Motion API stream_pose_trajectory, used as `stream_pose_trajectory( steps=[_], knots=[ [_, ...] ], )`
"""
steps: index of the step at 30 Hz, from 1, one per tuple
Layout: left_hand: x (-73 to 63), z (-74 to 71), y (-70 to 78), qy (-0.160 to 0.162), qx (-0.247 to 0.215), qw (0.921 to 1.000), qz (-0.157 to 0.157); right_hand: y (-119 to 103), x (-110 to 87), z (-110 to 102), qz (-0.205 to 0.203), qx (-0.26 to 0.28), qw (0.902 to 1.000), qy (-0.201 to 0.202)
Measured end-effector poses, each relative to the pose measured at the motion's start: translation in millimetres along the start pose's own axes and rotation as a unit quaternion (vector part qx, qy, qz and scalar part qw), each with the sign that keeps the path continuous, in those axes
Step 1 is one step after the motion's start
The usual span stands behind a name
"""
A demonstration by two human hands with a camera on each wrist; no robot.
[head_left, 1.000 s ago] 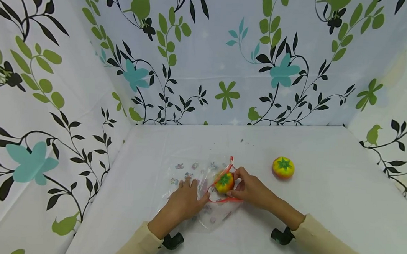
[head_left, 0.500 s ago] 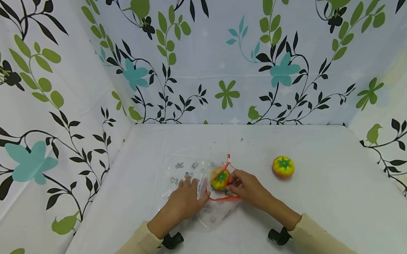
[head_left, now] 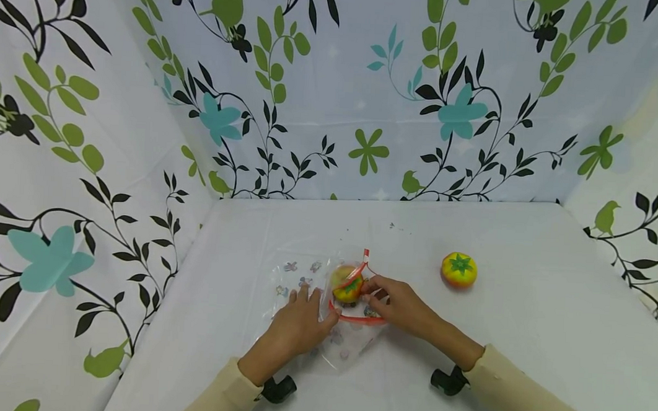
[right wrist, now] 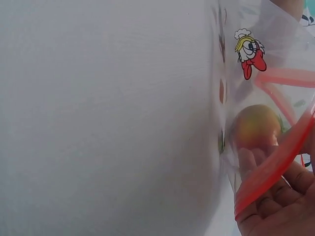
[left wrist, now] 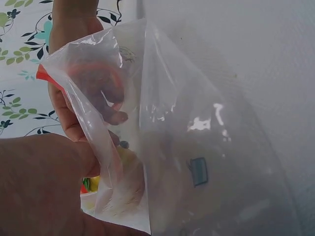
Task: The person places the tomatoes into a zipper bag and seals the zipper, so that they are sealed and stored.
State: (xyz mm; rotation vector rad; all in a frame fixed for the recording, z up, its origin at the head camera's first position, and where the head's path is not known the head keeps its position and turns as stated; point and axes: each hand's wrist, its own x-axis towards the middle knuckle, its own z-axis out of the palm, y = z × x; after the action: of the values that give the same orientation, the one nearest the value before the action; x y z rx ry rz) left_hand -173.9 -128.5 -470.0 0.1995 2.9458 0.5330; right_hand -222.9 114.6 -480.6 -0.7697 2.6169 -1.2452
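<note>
A clear zip bag (head_left: 349, 348) with small printed figures and a red seal strip lies mid-table, its mouth gaping to the right. Just inside the mouth sits a yellow-orange toy tomato (head_left: 349, 292) with a green star-shaped top. My right hand (head_left: 399, 303) reaches in at the mouth and holds the toy tomato by its right side; in the right wrist view, the fingers (right wrist: 248, 160) lie against the toy tomato (right wrist: 256, 125). Straight fingers of my left hand (head_left: 297, 325) rest spread on the bag, thumb at the mouth's edge. The bag (left wrist: 197, 128) fills much of the left wrist view.
A second toy tomato (head_left: 459, 270) stands on the white table (head_left: 514, 302), to the right of and beyond the right hand. Cloth walls (head_left: 321, 137) with leaves and birds enclose the table's back and sides. Each wrist carries a black camera (head_left: 449, 380).
My right hand has moved left, carrying the toy tomato further into the bag, so part of it now shows through the film. The left hand stays in place.
</note>
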Motion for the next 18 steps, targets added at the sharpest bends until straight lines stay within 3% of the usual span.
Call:
stream_pose_trajectory(
  steps=[18],
  knots=[
    [-1.5,-1.7,0.0,-0.011,-0.025,0.9996,-0.006,-9.7,1.2,-0.9,-0.011,0.021,0.9983,-0.052]
  ],
)
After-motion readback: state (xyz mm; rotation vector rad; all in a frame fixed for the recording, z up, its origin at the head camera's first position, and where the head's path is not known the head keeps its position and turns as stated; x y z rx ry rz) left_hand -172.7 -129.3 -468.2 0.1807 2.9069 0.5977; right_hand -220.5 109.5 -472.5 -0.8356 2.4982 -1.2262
